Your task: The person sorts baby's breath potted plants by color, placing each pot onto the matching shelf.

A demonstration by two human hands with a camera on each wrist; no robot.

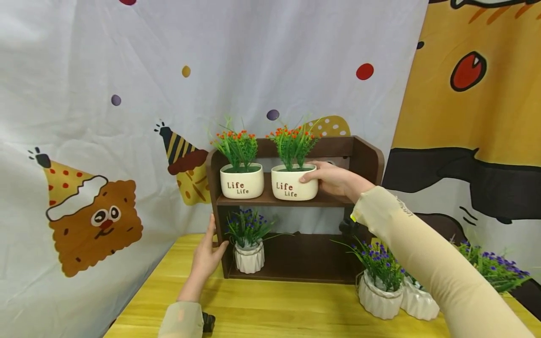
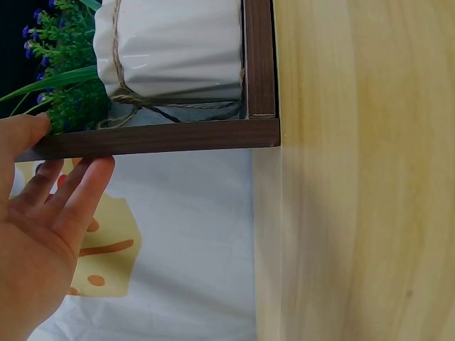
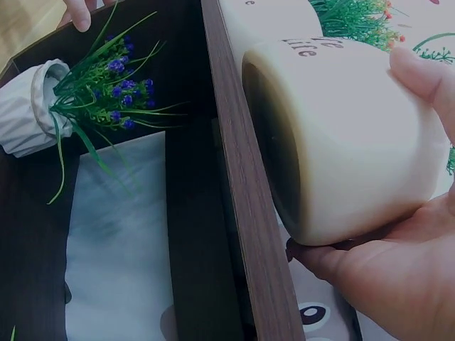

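Note:
My right hand (image 1: 334, 179) grips the right end of a cream oval flower pot (image 1: 291, 185) lettered "Life", planted with green grass and orange flowers. In the right wrist view the thumb lies on the front of this pot (image 3: 355, 142) and the fingers go under and behind it; its underside shows, tilted over the upper shelf edge. A matching pot (image 1: 242, 184) stands to its left on the upper tier. My left hand (image 1: 206, 256) pinches the left side panel of the dark brown wooden shelf (image 1: 291, 277), thumb on the inner face, fingers outside.
On the lower tier at left stands a white ribbed pot (image 1: 249, 258) with purple flowers and twine. More white pots (image 1: 380, 295) with purple flowers stand on the yellow wooden table (image 1: 270, 310) at right, below my right forearm. A cartoon-printed cloth (image 1: 253, 56) hangs behind.

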